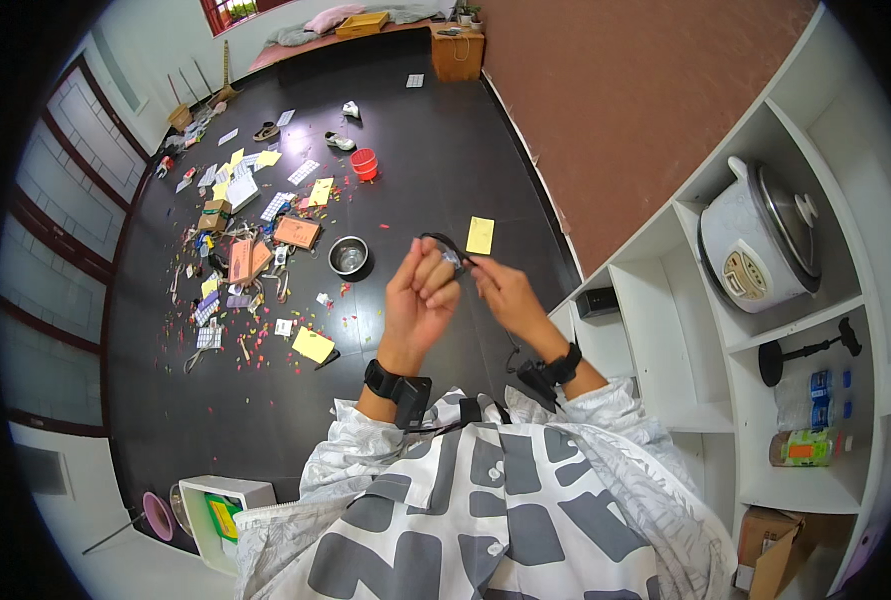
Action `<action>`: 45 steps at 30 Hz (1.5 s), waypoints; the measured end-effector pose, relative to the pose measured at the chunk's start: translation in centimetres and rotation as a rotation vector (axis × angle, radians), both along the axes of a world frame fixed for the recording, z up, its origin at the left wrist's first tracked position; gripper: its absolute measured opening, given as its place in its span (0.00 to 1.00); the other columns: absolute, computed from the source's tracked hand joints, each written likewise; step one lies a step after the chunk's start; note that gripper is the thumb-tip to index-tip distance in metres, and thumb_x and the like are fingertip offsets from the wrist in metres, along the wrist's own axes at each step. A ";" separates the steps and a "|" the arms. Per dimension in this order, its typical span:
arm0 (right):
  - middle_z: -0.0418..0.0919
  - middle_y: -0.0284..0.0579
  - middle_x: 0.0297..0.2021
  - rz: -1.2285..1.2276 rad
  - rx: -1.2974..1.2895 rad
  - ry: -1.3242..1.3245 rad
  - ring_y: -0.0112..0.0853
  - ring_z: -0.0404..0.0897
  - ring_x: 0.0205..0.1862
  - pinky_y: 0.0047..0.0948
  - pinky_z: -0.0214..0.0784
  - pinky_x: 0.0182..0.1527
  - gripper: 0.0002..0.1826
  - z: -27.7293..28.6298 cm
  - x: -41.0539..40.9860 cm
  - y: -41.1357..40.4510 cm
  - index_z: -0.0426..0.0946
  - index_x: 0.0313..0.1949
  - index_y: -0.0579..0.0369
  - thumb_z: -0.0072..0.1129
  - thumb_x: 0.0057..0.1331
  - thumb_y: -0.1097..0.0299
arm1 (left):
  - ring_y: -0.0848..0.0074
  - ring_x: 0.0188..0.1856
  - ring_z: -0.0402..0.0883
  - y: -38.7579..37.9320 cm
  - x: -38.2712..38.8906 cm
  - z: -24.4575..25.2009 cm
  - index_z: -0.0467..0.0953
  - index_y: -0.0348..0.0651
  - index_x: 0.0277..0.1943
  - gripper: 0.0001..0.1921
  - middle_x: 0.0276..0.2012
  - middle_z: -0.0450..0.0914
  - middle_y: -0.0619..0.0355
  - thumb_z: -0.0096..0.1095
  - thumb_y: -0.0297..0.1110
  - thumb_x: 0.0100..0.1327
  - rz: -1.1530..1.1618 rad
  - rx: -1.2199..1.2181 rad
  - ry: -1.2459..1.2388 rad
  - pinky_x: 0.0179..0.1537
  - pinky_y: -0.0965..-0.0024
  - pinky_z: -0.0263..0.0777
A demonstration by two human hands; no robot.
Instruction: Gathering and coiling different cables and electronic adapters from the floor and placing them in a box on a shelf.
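My left hand (421, 304) is raised in front of my chest, fingers curled around a thin black cord (442, 239) that loops over their tips. A small, shiny, partly see-through piece (453, 260) shows beside those fingers; what it is cannot be told. From the right, my right hand (509, 296) pinches the end of the dark cord between thumb and fingertips. Both wrists carry black strapped devices, one on the left wrist (400, 391) and one on the right (547, 372). On the floor beyond the hands lies a yellow paper sheet (480, 235).
A steel pot (349, 256), orange boxes (297, 232), a red plastic basket (364, 164), shoes (339, 141), papers and colourful scraps litter the dark floor (445, 135). White shelving (663, 330) at right holds a rice cooker (753, 240) and bottles (813, 397). A white bin (224, 487) stands lower left.
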State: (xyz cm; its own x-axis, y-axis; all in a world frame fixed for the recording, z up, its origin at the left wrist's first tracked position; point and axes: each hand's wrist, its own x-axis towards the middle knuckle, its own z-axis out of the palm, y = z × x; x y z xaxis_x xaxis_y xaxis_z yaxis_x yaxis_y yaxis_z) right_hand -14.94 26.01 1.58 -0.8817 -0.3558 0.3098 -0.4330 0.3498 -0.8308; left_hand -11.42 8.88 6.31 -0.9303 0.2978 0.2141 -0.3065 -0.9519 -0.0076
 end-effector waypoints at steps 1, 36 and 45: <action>0.80 0.46 0.29 0.005 0.109 0.072 0.34 0.78 0.27 0.31 0.69 0.31 0.16 -0.5 0.9 -0.3 0.73 0.55 0.59 0.52 0.71 0.66 | 0.86 0.20 0.53 -0.3 -0.3 -0.2 0.68 0.43 0.40 0.13 0.19 0.54 0.70 0.40 0.41 0.77 0.009 0.000 0.000 0.22 0.81 0.53; 0.78 0.43 0.22 0.245 0.309 0.176 0.34 0.79 0.24 0.28 0.68 0.28 0.15 8.2 -1.9 3.0 0.75 0.35 0.58 0.67 0.59 0.59 | 0.88 0.20 0.55 -0.5 -0.8 -2.8 0.72 0.40 0.41 0.20 0.20 0.62 0.70 0.40 0.49 0.76 -0.153 -1.322 0.359 0.21 0.79 0.48; 0.72 0.35 0.20 0.184 -0.120 -0.176 0.22 0.70 0.21 0.23 0.62 0.26 0.12 -2.0 -2.3 3.5 0.78 0.44 0.59 0.50 0.72 0.65 | 0.89 0.20 0.53 -1.8 -0.1 -0.7 0.68 0.43 0.43 0.12 0.21 0.56 0.72 0.43 0.42 0.76 0.124 -0.283 0.118 0.22 0.83 0.49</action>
State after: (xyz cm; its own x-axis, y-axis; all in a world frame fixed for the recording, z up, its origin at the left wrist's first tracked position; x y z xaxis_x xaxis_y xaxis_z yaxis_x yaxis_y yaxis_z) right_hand -17.26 29.48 -0.38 -0.8498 -0.4847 0.2072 -0.3255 0.1734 -0.9295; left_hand -11.57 7.04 5.64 -0.9368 0.2473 0.2474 -0.1715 -0.9412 0.2911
